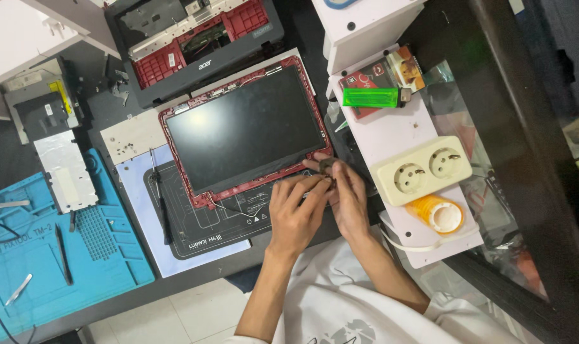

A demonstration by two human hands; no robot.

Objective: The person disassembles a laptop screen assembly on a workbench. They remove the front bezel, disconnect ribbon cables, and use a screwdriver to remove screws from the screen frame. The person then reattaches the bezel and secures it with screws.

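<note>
Both hands meet at the red-framed laptop screen's (248, 130) lower right corner — left hand (296, 213), right hand (348, 197) pinching a small dark part (326, 165).

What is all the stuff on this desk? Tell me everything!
screen panel: 1, black with red frame, centre
laptop base: 1, grey and red, top
blue mat: 1, blue, left
black mat: 1, black, under the panel
lighter: 1, green, on white shelf
socket: 1, cream, double, right
tape roll: 1, orange, below socket
small part: 1, dark, between the fingers
left hand: at the panel's lower right corner
right hand: beside it, pinching the small part
</note>
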